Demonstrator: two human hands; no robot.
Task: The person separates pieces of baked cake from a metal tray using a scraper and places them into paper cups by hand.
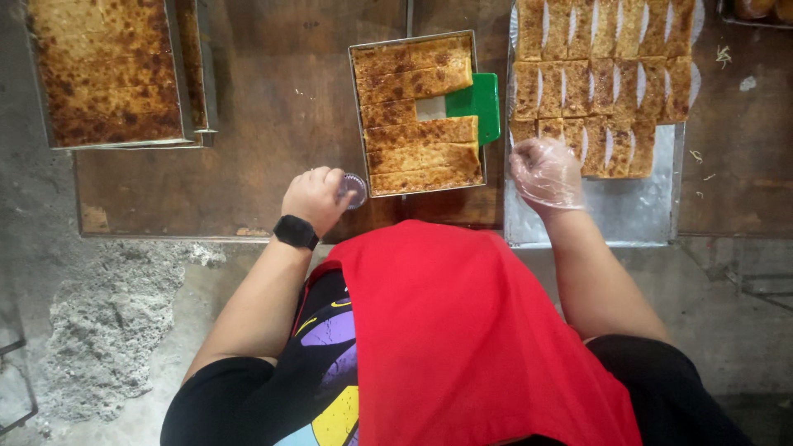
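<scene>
Wooden table (273,107) over rough concrete floor | left hand (314,198), watch on wrist, closed around small clear round object (356,190) | right hand (545,172), gloved, loosely curled, nothing held, on metal tray (628,216) | cake tin (420,111) at 12 o'clock between hands, green scraper (479,103) at its 3 o'clock edge | cut slices (603,74) at 1 o'clock

far left: metal pan (198,83) of uncut browned cake (103,70) | brown wooden tabletop (273,124) | rough grey concrete floor (107,330) | top right: tray corner (756,12)
</scene>
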